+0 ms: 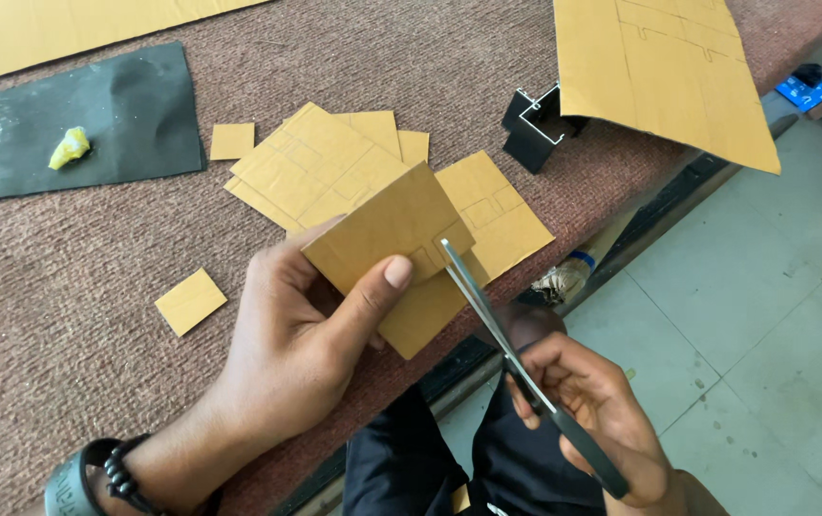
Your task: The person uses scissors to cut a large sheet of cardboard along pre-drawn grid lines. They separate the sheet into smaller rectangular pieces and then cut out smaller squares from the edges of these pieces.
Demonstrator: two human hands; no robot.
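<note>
Above the near table edge, a square tan cardboard piece w/ pencilled lines [387, 229] is pinched by the left hand [301, 344]; steel scissors [511, 354], gripped in the right hand [597, 406], are just entering its right edge. Approx. early-stage: several cut tan cardboard pieces [334, 162] are stacked beyond, a large marked cardboard sheet [659, 76] far right is uncut.

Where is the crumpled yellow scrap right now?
In the head view, the crumpled yellow scrap lies at upper left on the dark grey sheet, left of the cardboard pieces.

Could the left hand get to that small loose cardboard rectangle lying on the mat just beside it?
Probably yes, but not freely: the small cardboard rectangle lies bare on the brown mat with nothing over it, close to the left hand. That hand's fingers are already pinching the cardboard piece being cut by the scissors.
</note>
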